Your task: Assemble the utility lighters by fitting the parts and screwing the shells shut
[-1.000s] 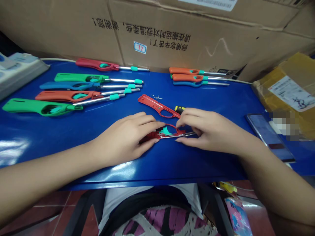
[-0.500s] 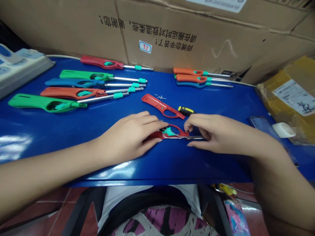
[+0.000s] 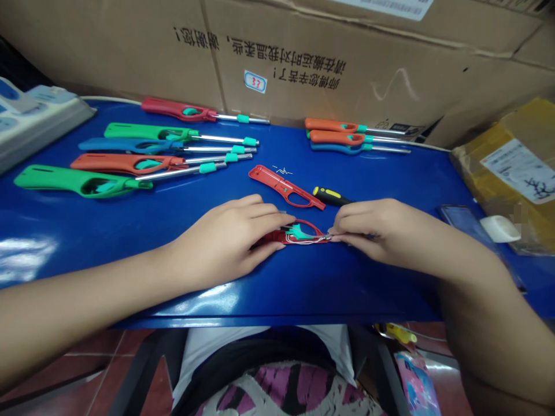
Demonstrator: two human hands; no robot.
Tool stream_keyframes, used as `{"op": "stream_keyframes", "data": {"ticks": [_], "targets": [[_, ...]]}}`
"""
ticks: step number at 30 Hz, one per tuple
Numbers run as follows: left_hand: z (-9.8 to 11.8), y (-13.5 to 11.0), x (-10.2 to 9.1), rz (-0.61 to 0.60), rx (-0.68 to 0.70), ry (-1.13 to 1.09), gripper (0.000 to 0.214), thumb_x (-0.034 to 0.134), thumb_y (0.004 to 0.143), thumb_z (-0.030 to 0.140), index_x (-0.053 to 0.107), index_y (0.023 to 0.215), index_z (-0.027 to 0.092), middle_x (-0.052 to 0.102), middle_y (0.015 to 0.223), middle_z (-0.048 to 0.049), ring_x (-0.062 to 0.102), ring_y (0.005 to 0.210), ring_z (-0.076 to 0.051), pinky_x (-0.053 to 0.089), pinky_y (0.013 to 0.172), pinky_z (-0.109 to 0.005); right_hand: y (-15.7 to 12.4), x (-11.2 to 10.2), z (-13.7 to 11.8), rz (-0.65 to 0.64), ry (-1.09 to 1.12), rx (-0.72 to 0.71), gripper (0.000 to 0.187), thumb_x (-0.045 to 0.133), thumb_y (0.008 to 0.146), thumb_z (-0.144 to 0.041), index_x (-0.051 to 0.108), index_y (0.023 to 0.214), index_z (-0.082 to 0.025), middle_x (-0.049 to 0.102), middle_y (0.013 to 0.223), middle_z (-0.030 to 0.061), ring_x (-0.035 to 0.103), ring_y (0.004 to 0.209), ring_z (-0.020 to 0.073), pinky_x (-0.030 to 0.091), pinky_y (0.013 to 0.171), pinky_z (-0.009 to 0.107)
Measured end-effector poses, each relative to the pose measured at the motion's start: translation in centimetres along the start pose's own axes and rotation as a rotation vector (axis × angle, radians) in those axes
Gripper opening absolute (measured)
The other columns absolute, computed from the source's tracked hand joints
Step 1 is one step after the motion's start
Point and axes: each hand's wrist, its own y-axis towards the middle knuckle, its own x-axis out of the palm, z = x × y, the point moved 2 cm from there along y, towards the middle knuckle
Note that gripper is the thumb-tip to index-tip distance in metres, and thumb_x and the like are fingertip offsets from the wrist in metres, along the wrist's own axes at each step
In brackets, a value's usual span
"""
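An opened red lighter half (image 3: pixel 321 236) lies on the blue table in front of me, with a teal trigger (image 3: pixel 298 232) and thin white wires (image 3: pixel 303 241) inside. My left hand (image 3: pixel 243 237) grips its handle end between thumb and fingers, hiding most of that end. At the nozzle end, my right hand (image 3: pixel 368 225) pinches a small metal part, mostly covered by the fingertips. Just beyond lies the matching red casing half (image 3: pixel 284 188). A black and yellow screwdriver (image 3: pixel 330 196) rests behind my right hand, its far end hidden.
Several long-nosed lighters (image 3: pixel 143 147) lie at the left, and more orange and blue ones (image 3: pixel 338 138) at the back right. Small pins (image 3: pixel 283 171) lie behind the casing. A big cardboard box (image 3: pixel 151 63) walls off the back. A phone (image 3: pixel 459 219) and white case (image 3: pixel 500 229) sit right.
My right thumb and fingers, apart before, have closed on the metal part at the nozzle end. The metal tube that showed there is now covered. My left hand stays in place.
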Motion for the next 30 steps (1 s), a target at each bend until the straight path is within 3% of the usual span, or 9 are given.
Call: {"op": "stream_keyframes", "data": {"ticks": [18, 23, 27, 30], "targets": [[0.0, 0.1, -0.2, 0.006, 0.057, -0.014, 0.031, 0.061, 0.100, 0.023, 0.067, 0.130, 0.015, 0.074, 0.112, -0.0072, 0.061, 0.095, -0.022, 0.050, 0.083, -0.033, 0.2, 0.2, 0.4, 0.022, 0.049, 0.040, 0.020, 0.059, 0.096, -0.018, 0.067, 0.078, -0.018, 0.064, 0.078, 0.0030, 0.058, 0.070, 0.0151, 0.043, 0.066, 0.028], [0.0, 0.1, -0.2, 0.003, 0.032, -0.015, 0.032, 0.061, 0.100, 0.024, 0.066, 0.131, 0.015, 0.074, 0.108, -0.0078, 0.062, 0.094, -0.022, 0.050, 0.081, -0.032, 0.4, 0.4, -0.1, 0.015, 0.048, 0.084, 0.004, 0.062, 0.091, -0.016, 0.065, 0.090, -0.018, 0.062, 0.086, 0.0019, 0.055, 0.070, 0.0135, 0.040, 0.062, 0.026], [-0.1, 0.0, -0.1, -0.001, 0.011, -0.016, 0.032, 0.061, 0.100, 0.025, 0.066, 0.130, 0.017, 0.073, 0.105, -0.0074, 0.062, 0.093, -0.022, 0.050, 0.081, -0.033, 0.6, 0.6, -0.7, -0.009, 0.009, 0.082, 0.017, 0.062, 0.086, -0.013, 0.063, 0.102, -0.020, 0.061, 0.096, 0.0021, 0.053, 0.072, 0.0133, 0.038, 0.061, 0.026], [0.0, 0.0, -0.1, 0.002, 0.012, -0.017, 0.031, 0.061, 0.100, 0.024, 0.066, 0.130, 0.018, 0.073, 0.105, -0.0069, 0.062, 0.094, -0.022, 0.050, 0.083, -0.033, 0.8, 0.8, -1.0, -0.019, -0.025, 0.077, 0.014, 0.064, 0.088, -0.020, 0.061, 0.101, -0.020, 0.061, 0.096, 0.0023, 0.053, 0.073, 0.0143, 0.036, 0.061, 0.026]]}}
